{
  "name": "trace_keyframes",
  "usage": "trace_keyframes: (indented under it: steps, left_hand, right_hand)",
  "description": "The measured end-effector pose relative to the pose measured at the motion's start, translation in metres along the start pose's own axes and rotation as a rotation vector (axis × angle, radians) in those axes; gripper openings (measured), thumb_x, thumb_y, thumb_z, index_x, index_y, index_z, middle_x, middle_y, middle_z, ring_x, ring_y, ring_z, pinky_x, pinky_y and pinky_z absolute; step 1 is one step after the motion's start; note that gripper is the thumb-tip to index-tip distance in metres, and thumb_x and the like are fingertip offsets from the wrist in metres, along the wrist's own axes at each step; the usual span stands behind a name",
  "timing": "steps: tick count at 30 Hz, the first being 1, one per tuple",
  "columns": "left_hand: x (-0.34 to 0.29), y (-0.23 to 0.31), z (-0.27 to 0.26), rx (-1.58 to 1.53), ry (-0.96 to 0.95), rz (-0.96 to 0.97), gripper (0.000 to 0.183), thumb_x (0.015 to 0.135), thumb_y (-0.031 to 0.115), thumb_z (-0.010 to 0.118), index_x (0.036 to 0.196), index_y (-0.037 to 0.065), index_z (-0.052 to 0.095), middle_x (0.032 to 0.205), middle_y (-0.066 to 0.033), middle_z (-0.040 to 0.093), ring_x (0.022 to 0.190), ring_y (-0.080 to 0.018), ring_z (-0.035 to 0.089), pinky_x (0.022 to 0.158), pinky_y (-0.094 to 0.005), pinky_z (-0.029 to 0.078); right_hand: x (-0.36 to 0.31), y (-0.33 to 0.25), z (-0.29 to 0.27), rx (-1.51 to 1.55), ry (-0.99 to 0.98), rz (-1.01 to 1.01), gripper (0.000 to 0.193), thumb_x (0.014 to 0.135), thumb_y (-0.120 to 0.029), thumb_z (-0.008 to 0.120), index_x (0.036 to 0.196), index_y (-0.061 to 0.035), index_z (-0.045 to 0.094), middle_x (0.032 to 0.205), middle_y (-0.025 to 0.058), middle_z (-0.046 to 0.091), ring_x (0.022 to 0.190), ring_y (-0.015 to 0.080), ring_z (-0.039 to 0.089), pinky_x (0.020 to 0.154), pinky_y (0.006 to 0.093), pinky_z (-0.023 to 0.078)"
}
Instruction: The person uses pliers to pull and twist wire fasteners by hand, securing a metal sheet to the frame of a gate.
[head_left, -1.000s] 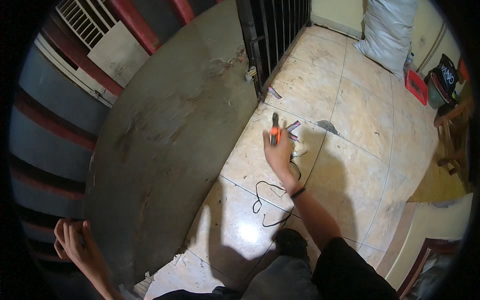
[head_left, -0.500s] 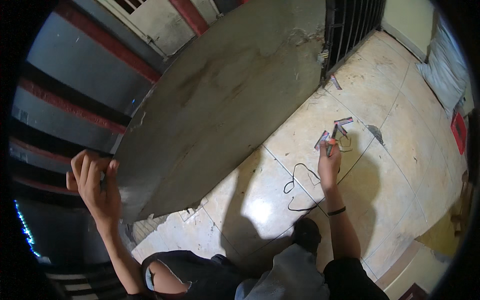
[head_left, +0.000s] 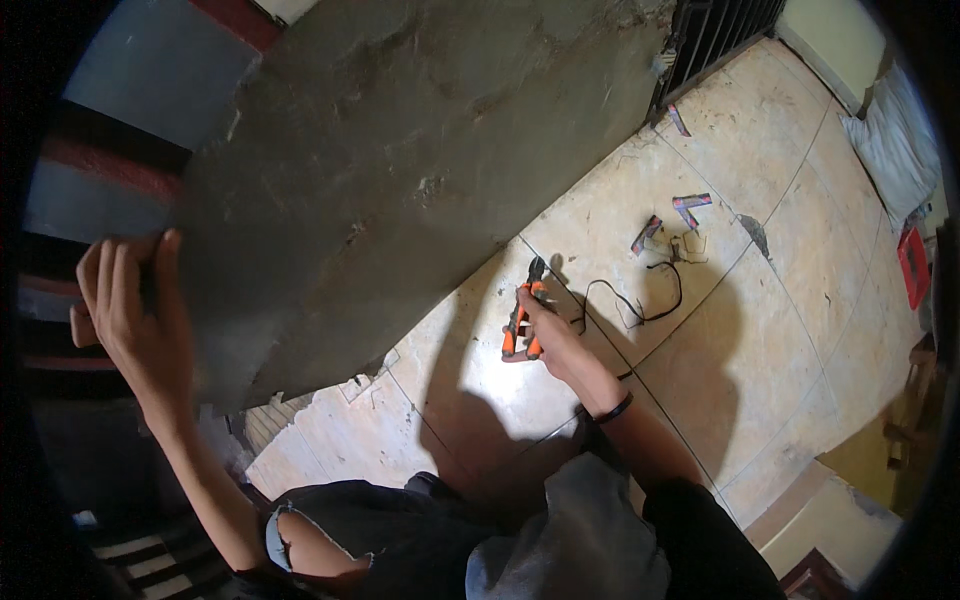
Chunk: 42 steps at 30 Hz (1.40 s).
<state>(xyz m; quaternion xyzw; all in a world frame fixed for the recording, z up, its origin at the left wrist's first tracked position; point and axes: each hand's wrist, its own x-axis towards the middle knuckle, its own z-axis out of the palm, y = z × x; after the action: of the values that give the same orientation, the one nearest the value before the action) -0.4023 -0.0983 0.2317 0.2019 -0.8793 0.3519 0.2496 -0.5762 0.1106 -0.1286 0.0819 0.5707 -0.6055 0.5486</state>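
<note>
My right hand is closed round a pair of pliers with orange-and-black handles and dark jaws, held above the floor tiles by the foot of the grey cement wall. The jaws point away from me. On the left, my left hand is raised at the end of that wall, its fingers bent and drawn together; what lies inside them is hidden. A thin black cable loops over the tiles beyond my right wrist. Near its far end lie small red-and-grey strips, one of them a bent strip.
A black barred gate stands at the wall's far end. At the right edge are a whitish sack and a red object. One floor tile has a dark broken patch. Grey and red bars stand at left.
My right hand has moved left and nearer with the pliers, away from the strips to the tiles by the wall. My left hand has shifted up and left in the picture.
</note>
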Motion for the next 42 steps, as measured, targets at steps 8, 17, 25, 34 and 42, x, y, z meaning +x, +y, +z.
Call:
trace_keyframes:
  steps: [8, 17, 25, 34, 42]
  left_hand:
    - [-0.008, -0.017, 0.005, 0.143, -0.031, 0.044, 0.015, 0.093, 0.015, 0.074, 0.103, 0.005, 0.072, 0.105, -0.0063, 0.071, 0.108, -0.0264, 0.064, 0.091, -0.0402, 0.049]
    - [-0.041, -0.046, -0.038, -0.086, 0.064, 0.02, 0.036, 0.096, 0.012, 0.07, 0.13, 0.003, 0.063, 0.132, -0.0148, 0.067, 0.132, -0.0344, 0.058, 0.111, -0.0484, 0.047]
    - [-0.045, 0.057, -0.038, -0.623, 0.096, 0.245, 0.029, 0.088, 0.034, 0.075, 0.106, 0.012, 0.07, 0.105, -0.0068, 0.068, 0.121, -0.0291, 0.06, 0.107, -0.0488, 0.027]
    - [-0.021, 0.116, -0.022, -0.864, 0.198, 0.366, 0.033, 0.083, 0.028, 0.082, 0.11, 0.013, 0.071, 0.101, -0.0032, 0.067, 0.116, -0.0232, 0.061, 0.104, -0.0494, 0.028]
    - [-0.01, 0.161, 0.029, -0.664, -0.349, 0.68, 0.017, 0.09, 0.028, 0.072, 0.1, 0.016, 0.064, 0.102, -0.0025, 0.063, 0.119, -0.0218, 0.059, 0.099, -0.0594, 0.035]
  right_hand:
    - [0.01, 0.041, -0.012, -0.171, -0.061, 0.047, 0.047, 0.104, -0.05, 0.055, 0.115, -0.0047, 0.059, 0.081, 0.002, 0.056, 0.079, 0.0187, 0.071, 0.058, 0.0317, 0.051]
    - [0.01, 0.007, -0.001, -0.159, -0.264, 0.103, 0.052, 0.105, -0.055, 0.049, 0.137, -0.0133, 0.051, 0.113, 0.0118, 0.067, 0.116, 0.028, 0.066, 0.073, 0.0507, 0.058]
    - [-0.121, -0.012, -0.081, -0.516, 0.122, -0.361, 0.048, 0.108, -0.043, 0.053, 0.13, -0.001, 0.06, 0.122, 0.0127, 0.067, 0.125, 0.0185, 0.056, 0.105, 0.0337, 0.044]
    - [-0.211, -0.086, -0.158, -0.464, 0.741, -0.641, 0.054, 0.107, -0.041, 0.052, 0.144, -0.0013, 0.05, 0.141, 0.0164, 0.056, 0.132, 0.0293, 0.053, 0.11, 0.04, 0.04]
    - [-0.164, -0.173, -0.204, 0.353, 0.151, -0.563, 0.04, 0.11, -0.043, 0.042, 0.136, -0.0138, 0.052, 0.129, 0.0097, 0.063, 0.127, 0.0367, 0.06, 0.095, 0.062, 0.052]
